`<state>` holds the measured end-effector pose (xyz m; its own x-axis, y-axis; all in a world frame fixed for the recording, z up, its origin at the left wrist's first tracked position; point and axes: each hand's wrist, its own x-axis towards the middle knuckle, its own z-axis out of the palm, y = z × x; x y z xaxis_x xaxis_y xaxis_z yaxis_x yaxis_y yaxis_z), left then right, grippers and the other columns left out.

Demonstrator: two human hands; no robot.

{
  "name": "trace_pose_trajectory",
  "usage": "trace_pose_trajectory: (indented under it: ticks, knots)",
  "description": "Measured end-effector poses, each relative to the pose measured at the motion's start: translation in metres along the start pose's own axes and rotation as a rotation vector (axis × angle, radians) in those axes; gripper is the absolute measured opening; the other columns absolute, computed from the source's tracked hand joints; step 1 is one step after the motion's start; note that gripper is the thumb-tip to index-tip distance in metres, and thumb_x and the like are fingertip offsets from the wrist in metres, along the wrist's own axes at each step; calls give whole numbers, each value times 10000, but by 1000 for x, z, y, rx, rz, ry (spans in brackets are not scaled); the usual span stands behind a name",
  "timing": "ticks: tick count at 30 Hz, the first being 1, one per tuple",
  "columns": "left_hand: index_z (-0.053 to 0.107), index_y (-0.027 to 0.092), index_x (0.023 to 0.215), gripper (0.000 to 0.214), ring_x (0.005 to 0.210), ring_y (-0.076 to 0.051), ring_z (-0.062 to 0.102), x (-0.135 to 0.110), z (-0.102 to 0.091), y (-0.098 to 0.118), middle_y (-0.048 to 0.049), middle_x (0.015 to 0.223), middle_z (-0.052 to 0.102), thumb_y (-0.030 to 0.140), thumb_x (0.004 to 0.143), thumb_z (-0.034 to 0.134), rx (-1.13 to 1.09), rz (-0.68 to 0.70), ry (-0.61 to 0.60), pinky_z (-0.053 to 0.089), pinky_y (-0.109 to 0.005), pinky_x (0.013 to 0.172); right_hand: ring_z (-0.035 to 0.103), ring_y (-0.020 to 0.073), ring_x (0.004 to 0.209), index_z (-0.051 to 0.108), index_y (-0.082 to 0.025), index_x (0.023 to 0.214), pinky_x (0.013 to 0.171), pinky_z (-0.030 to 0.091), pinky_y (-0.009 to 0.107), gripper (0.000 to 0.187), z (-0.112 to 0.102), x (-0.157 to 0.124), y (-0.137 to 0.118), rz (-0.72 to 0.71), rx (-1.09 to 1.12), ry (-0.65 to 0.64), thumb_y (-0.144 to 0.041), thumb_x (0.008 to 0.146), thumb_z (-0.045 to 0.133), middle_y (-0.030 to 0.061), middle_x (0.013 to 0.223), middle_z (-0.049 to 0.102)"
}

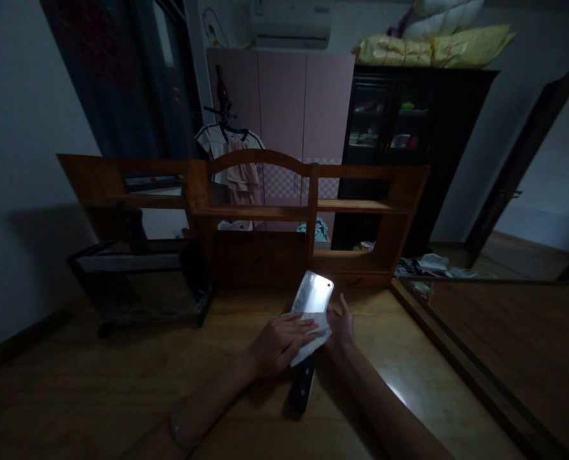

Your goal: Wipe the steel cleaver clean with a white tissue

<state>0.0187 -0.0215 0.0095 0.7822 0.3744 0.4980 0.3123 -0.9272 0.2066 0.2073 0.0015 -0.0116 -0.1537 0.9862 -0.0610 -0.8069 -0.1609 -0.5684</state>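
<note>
A cleaver [312, 295] with a shiny rectangular blade and a black handle [302, 386] lies on the wooden desk [121, 383], blade pointing away from me. My left hand [279, 344] presses a white cloth [313, 333] flat onto the lower part of the blade, fingers lying over the cloth. My right hand [341, 326] rests against the blade's right edge, fingers stretched upward and apart, steadying the knife.
A wooden shelf unit [313, 211] stands along the desk's back edge. A dark glass tank [135, 281] sits at the back left. A second dark tabletop [514, 345] adjoins on the right. Behind are a pink wardrobe [284, 108] and a black cabinet [409, 140].
</note>
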Motion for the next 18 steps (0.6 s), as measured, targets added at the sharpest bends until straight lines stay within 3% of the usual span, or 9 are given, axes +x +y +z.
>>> trace_pose_trajectory:
  ticks: [5, 9, 14, 18]
  knots:
    - [734, 233, 1061, 365, 1131, -160, 638, -3, 7, -12, -31, 1188, 681, 195, 999, 377, -21, -13, 217, 472, -392, 1045, 689, 279, 673, 657, -154, 946, 658, 576, 407, 464, 4, 0, 1, 22, 26, 59, -554, 958, 421, 104, 748, 710]
    - [745, 213, 970, 289, 1015, -168, 692, -7, 10, -18, -27, 1071, 727, 196, 977, 456, 37, -24, 344, 534, -368, 963, 695, 291, 729, 636, -146, 928, 674, 577, 420, 467, 5, -1, 2, 23, 41, 56, -522, 985, 365, 123, 785, 711]
    - [707, 216, 1115, 340, 1128, -163, 640, -12, 6, -23, -35, 1198, 680, 127, 960, 417, 162, -115, 396, 500, -365, 1017, 696, 292, 786, 647, -127, 1010, 707, 576, 421, 486, 8, -3, 1, 26, 64, 31, -520, 993, 362, 132, 841, 715]
    - [556, 202, 1362, 465, 1324, -180, 479, -9, 1, -14, -47, 1415, 520, 119, 970, 318, 136, -36, 304, 371, -445, 1136, 696, 286, 796, 655, -101, 1016, 721, 569, 408, 492, 10, -4, -1, 63, 110, 1, -506, 996, 376, 149, 889, 714]
